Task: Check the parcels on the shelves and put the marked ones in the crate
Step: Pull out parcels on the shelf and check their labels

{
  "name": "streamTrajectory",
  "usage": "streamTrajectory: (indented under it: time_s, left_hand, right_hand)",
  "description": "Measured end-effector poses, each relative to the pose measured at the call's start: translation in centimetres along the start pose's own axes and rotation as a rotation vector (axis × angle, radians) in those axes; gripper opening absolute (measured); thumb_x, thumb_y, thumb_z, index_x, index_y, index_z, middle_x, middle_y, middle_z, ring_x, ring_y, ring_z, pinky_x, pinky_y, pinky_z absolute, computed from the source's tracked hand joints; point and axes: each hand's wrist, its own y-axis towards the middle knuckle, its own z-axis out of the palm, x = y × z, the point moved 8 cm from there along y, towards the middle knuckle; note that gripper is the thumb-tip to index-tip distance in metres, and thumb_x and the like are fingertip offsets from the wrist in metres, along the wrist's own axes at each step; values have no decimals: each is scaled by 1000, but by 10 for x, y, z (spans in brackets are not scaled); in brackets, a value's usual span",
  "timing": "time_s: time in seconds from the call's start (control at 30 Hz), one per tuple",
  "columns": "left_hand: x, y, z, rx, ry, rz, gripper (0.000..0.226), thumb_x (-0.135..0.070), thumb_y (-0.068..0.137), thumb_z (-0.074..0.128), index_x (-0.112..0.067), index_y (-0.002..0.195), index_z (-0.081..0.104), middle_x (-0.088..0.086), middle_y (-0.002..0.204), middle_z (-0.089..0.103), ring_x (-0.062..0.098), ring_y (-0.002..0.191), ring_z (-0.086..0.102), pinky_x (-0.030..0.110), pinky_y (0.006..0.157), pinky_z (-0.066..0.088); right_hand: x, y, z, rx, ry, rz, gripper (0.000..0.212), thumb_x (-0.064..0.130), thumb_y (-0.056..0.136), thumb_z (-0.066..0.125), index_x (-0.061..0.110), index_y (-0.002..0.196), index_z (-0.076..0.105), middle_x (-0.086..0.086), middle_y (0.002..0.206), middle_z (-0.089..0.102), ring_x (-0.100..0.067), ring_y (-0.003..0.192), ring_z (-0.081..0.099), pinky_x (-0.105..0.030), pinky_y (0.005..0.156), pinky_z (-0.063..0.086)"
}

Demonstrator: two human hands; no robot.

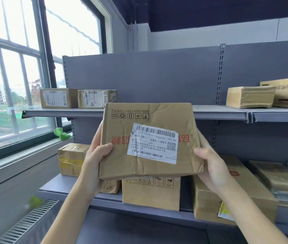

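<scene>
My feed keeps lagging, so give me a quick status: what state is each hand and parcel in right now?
Left hand: gripping the held parcel's left edge.
Right hand: gripping its right edge.
Held parcel: lifted off the shelves, crumpled, label facing the camera, printing upside down.
Label: stuck on, edges torn.
Upper shelf parcels: resting, sealed.
Lower shelf parcels: resting, sealed, partly hidden.
Crate: not in view.

The held parcel [148, 140] is creased tan cardboard with red printed characters and dark handling symbols; its label [152, 143] is white with black barcodes. The shelves [157, 78] are slate grey. A bright green object [61, 134] sits on the windowsill.
</scene>
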Motion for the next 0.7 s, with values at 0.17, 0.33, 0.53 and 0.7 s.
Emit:
streamTrajectory:
  time_s: [0.17, 0.33, 0.53, 0.7]
  left_hand:
    - [-18, -1, 4, -2, 29, 61, 64, -14, 73, 43, -38, 132, 44, -3, 111, 69, 14, 89, 68, 27, 62, 57]
    - [-47, 11, 13, 11, 61, 121, 67, -9, 71, 46, -39, 131, 45, -4, 110, 69, 16, 88, 69, 28, 63, 57]
    - [-69, 41, 38, 11, 225, 308, 60, -12, 88, 54, -40, 136, 31, -13, 116, 63, 9, 100, 64, 24, 76, 55]
    - [-72, 79, 56, 109, 383, 435, 62, -10, 92, 41, -34, 141, 12, -8, 139, 39, 4, 119, 49, 29, 97, 48]
  right_hand:
    - [21, 9, 14, 60, -29, 30, 97, 43, 44, 87, 35, 129, 42, 5, 114, 67, -13, 104, 64, -22, 72, 55]
    - [45, 24, 7, -39, -63, -159, 106, 41, 44, 88, 33, 136, 37, 6, 119, 64, -15, 109, 62, -28, 80, 55]
    - [73, 39, -8, -71, -289, -346, 104, 55, 49, 81, 44, 137, 27, 20, 134, 48, -4, 124, 47, -24, 96, 47]
    - [95, 76, -14, -77, -630, -375, 123, 20, 57, 82, 50, 133, -10, 60, 117, 4, 37, 112, 13, 12, 84, 24]
